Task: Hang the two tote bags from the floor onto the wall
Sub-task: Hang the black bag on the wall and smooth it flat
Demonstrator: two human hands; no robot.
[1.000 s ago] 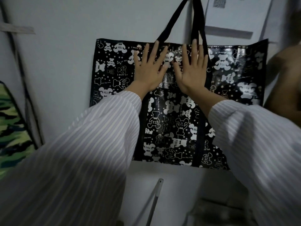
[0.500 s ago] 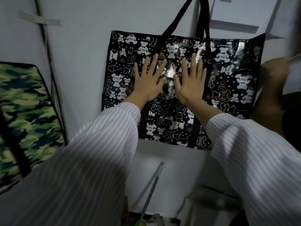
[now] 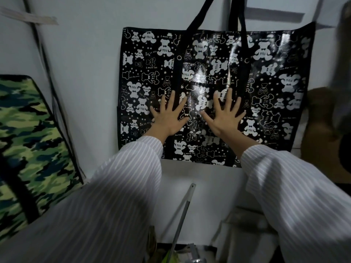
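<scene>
Two hands lie flat on the black tote bag (image 3: 266,73), side by side in the middle of the frame. The left hand (image 3: 169,115) has its fingers straight and spread wide, palm down on the lower half of the bag's face, gripping nothing. The right hand (image 3: 225,114), just beside it and not touching it, is splayed the same way with its palm pressed to the bag. Both come out of loose, white, finely striped sleeves (image 3: 114,196) that fill the bottom of the frame.

The bag hangs flat against the pale wall (image 3: 85,54) in the upper centre and right of the frame. It is a wide rectangle of glossy woven plastic that catches the light in bright patches, printed all over with white bears, small stars and lettering. Two black webbing straps (image 3: 199,14) rise from its top edge and run out of the top of the frame, so what they hang on is out of view.

At the left edge lies the camouflage bag (image 3: 28,139), a flat green, tan and dark panel with a matte look and a black band across it; I cannot tell whether it hangs or leans. A thin grey metal pole (image 3: 182,211) slants up at the bottom centre.
</scene>
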